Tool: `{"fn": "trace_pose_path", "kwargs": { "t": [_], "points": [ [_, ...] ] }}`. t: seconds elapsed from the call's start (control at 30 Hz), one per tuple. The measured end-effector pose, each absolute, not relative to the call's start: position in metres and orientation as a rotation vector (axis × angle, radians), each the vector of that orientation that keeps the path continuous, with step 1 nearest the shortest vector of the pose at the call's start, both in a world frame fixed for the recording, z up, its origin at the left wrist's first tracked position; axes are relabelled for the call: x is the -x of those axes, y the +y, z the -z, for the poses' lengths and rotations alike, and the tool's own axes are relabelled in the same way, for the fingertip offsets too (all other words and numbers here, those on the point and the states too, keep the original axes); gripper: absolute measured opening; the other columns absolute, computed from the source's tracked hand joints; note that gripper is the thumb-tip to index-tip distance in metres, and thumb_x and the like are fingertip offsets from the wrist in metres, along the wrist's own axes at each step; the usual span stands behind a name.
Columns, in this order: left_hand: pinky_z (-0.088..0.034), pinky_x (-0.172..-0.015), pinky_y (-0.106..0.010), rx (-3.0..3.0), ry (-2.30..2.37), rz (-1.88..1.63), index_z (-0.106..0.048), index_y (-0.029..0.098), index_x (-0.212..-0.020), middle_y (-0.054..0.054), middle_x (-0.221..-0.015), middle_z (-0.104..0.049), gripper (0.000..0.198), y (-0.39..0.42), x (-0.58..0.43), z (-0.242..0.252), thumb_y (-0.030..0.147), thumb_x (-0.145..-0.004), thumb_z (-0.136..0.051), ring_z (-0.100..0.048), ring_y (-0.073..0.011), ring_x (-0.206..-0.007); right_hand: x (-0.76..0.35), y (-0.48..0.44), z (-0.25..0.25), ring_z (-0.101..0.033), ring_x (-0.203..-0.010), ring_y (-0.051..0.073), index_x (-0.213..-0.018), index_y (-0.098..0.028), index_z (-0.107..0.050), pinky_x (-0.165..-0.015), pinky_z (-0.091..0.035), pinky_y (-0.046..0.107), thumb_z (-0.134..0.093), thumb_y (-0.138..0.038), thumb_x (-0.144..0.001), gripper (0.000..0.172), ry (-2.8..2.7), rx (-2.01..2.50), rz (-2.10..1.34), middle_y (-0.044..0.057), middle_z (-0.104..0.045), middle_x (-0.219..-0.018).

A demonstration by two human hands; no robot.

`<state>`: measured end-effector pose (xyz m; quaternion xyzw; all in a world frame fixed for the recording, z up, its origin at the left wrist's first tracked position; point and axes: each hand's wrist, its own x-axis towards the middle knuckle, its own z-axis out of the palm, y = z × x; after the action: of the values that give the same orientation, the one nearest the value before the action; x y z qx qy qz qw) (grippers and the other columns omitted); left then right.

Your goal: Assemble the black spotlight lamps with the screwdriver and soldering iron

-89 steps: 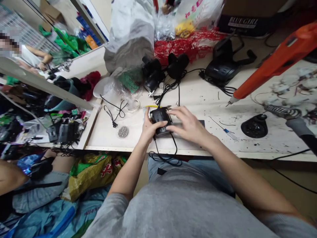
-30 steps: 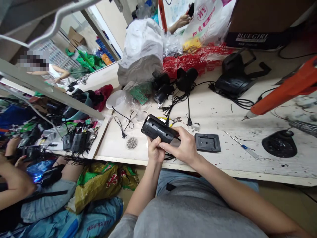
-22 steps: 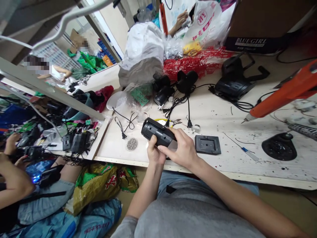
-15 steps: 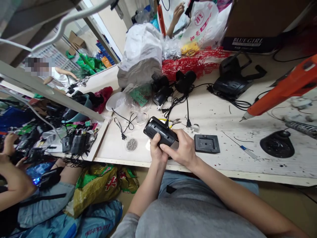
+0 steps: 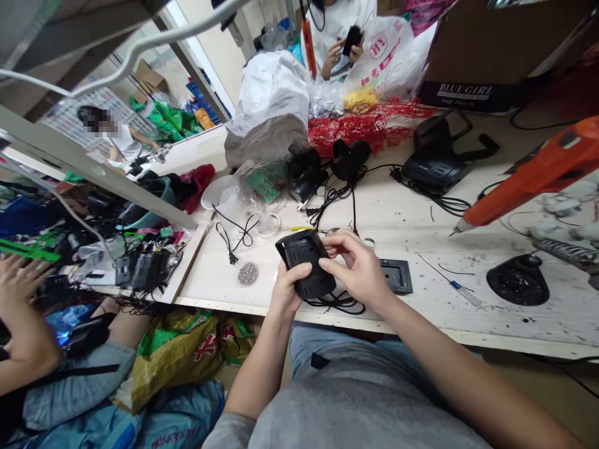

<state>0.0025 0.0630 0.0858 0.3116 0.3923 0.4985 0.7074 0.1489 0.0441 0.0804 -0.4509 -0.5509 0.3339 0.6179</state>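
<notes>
Over the long white tabletop [image 5: 402, 206], a big orange tool [image 5: 533, 174] slants at the right. The black case [image 5: 305, 252] is near the front edge, the left hand [image 5: 286, 285] wrapped around it. The right hand [image 5: 359, 271] bends in, touching its side; I cannot tell if it pinches. Tiny shiny bits [image 5: 247, 273] lie in a round pile, further left.
</notes>
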Motion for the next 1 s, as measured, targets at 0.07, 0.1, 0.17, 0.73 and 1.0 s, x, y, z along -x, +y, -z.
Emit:
{"fn": "trace_pose_path", "kwargs": {
  "t": [0.07,0.1,0.17,0.73,1.0],
  "points": [
    [-0.057,-0.091,-0.043,-0.644,0.914,-1.044,-0.071,0.013,-0.096,-0.008,-0.085,-0.076,0.050,0.065,0.004,-0.082,0.025,-0.050,-0.086,-0.073,-0.0328,-0.095,-0.146,0.036,-0.085,-0.063,-0.088,0.018,-0.102,-0.021,-0.067,-0.077,-0.056,0.035,-0.064,-0.014,-0.082,0.022,-1.350,0.968,-0.637,0.005,-0.064,-0.096],
    [-0.057,-0.091,-0.043,-0.609,0.938,-1.012,-0.071,0.013,-0.091,-0.007,-0.082,-0.076,0.044,0.066,0.008,-0.079,0.025,-0.051,-0.084,-0.074,-0.0325,-0.092,-0.147,0.032,-0.088,-0.062,-0.089,0.019,-0.104,-0.021,-0.067,-0.077,-0.056,0.036,-0.064,-0.013,-0.083,0.023,-1.410,0.927,-0.585,0.005,-0.064,-0.096],
    [-0.058,-0.089,-0.044,-0.537,0.945,-0.919,-0.071,0.013,-0.087,-0.007,-0.079,-0.075,0.038,0.068,0.014,-0.075,0.026,-0.054,-0.080,-0.074,-0.0328,-0.089,-0.154,0.029,-0.094,-0.063,-0.092,0.020,-0.106,-0.021,-0.069,-0.080,-0.056,0.037,-0.064,-0.015,-0.086,0.021,-1.523,0.855,-0.569,0.006,-0.066,-0.098],
    [-0.059,-0.062,-0.044,-0.179,0.546,-0.274,-0.067,0.005,-0.110,-0.023,-0.093,-0.076,0.057,0.073,0.004,-0.065,0.053,-0.081,-0.056,-0.075,-0.0345,-0.073,-0.165,0.078,-0.077,-0.066,-0.082,0.019,-0.074,-0.020,-0.071,-0.083,-0.052,0.036,-0.048,-0.063,-0.097,0.054,-1.394,0.766,-1.032,0.005,-0.070,-0.082],
    [-0.059,-0.066,-0.040,-0.112,0.648,-0.433,-0.068,0.007,-0.104,-0.016,-0.083,-0.075,0.049,0.071,-0.006,-0.070,0.051,-0.089,-0.054,-0.074,-0.0295,-0.069,-0.167,0.065,-0.087,-0.069,-0.085,0.020,-0.085,-0.020,-0.072,-0.081,-0.054,0.038,-0.040,-0.041,-0.105,0.044,-1.458,0.930,-0.517,0.007,-0.074,-0.087]
  ]
}}
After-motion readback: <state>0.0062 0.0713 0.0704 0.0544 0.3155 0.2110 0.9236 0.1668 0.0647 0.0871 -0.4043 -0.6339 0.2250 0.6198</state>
